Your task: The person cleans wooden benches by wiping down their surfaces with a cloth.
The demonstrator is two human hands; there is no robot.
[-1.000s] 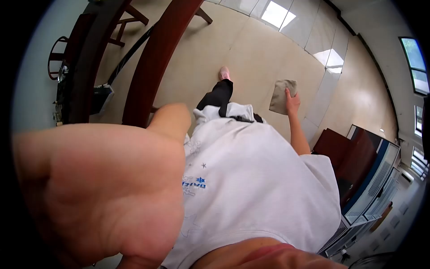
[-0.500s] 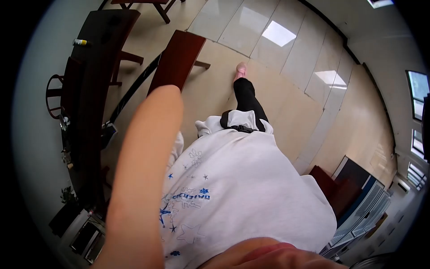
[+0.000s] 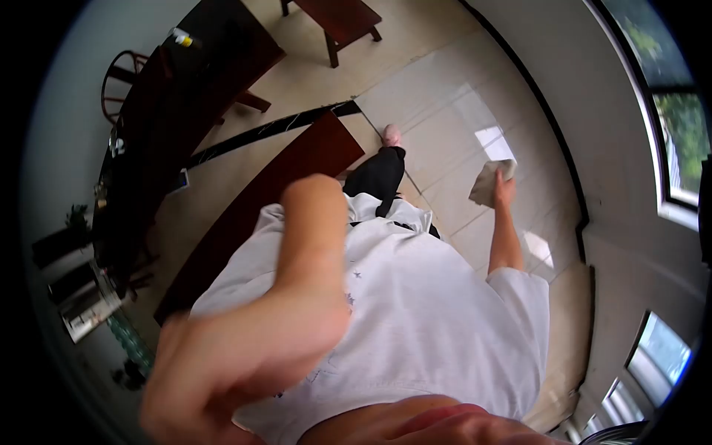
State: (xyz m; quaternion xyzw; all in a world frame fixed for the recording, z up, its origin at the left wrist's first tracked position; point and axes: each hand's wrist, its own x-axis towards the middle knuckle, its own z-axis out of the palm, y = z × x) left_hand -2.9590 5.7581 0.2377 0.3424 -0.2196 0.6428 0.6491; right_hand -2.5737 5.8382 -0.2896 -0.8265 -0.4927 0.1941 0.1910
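Observation:
At the lower left, close to the camera, my left hand (image 3: 245,356) is raised with the wrist bent. It is blurred and its fingers are partly hidden, so whether it holds anything does not show. My right hand (image 3: 505,190) hangs out to the right at arm's length, its fingers closed on the edge of a flat grey-beige cloth (image 3: 484,184). The cloth hangs over the tiled floor, apart from my body. Between my arms is my white shirt (image 3: 415,311).
A dark red bench (image 3: 259,200) lies close on the left. Beyond it stand a long dark table (image 3: 215,59) and a round-backed chair (image 3: 119,81). Another bench (image 3: 341,22) is at the top. A wall with a window (image 3: 678,133) runs along the right.
The floor, benches and wall have shifted in view as my body moved. My right hand and the cloth, out of sight half a second ago, show again. My left hand has come back into view.

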